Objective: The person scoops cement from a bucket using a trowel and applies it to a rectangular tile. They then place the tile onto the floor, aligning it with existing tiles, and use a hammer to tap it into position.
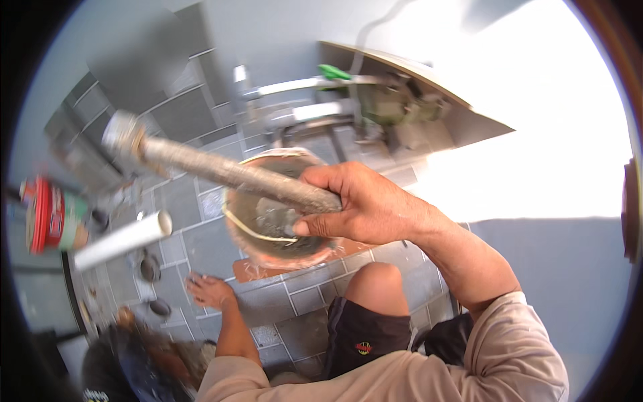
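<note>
My right hand (pixel 365 204) is wrapped around the near end of a crusted grey-brown rod (pixel 241 177), held slanting toward the upper left. At its far end is a thicker, pale, blurred piece; whether this is a mallet head or a pipe fitting I cannot tell. Below the rod stands an orange-rimmed bucket (pixel 244 234) with grey, wet-looking material inside and a thin pale handle across it. Down on the grey tiled floor, my left hand (pixel 211 292) lies with its fingers spread, holding nothing.
Beyond the bucket, white pipes (pixel 288 86) with a green valve lead to a pump (pixel 395 107) under a slanted board (pixel 469 107). A loose white pipe (pixel 124 240) and a red-lidded bucket (pixel 50 214) are at left. Another person (pixel 144 365) is at lower left.
</note>
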Demonstrator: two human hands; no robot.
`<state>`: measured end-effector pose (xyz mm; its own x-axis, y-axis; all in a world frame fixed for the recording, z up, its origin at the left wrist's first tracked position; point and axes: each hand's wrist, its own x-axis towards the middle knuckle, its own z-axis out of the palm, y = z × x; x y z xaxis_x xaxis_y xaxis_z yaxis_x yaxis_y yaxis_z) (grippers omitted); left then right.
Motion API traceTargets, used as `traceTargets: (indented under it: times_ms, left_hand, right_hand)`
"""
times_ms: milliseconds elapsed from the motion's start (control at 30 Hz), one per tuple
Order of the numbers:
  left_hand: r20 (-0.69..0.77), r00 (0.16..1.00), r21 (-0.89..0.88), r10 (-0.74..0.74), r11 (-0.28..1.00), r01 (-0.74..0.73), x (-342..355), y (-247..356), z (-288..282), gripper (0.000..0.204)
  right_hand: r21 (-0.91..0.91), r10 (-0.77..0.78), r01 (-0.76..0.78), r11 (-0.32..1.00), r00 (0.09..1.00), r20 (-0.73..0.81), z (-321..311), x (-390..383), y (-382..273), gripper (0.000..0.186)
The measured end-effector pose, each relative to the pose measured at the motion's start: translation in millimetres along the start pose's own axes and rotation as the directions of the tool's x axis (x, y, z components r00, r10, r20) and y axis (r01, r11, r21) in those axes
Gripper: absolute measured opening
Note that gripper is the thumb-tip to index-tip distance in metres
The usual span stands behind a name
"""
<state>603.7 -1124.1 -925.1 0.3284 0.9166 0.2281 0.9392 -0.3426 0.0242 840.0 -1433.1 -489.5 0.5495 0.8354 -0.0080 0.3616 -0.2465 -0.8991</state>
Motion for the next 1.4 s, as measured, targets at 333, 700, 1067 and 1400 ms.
traceTargets:
  times_ms: [333,700,1067,1400]
  left_hand:
    - [-0.099,0.995,0.068,-0.032,0.997,0.039,-10,-15,53,0.054]
    - [0.793,0.565,0.471,0.229,0.357,-0.806,85,-30,-6,0.044]
    - [0.114,0.483,-0.784,0.868,0.377,-0.493,-233,120,-232,0.029]
    - [0.44,-0.167,-0.817,0.883,0.47,0.334,-507,268,-415,0.045]
  right_hand:
    - [-0.428,0.308,-0.561,0.708,0.792,-0.528,-89,-310,-5,0.026]
    - [0.235,0.477,-0.675,0.7,0.196,-0.857,-48,-510,35,0.027]
    - [0.627,0.682,-0.289,0.723,0.16,-0.714,81,-539,133,0.027]
    - [0.546,0.549,-0.081,0.834,0.234,-0.803,90,-525,149,0.031]
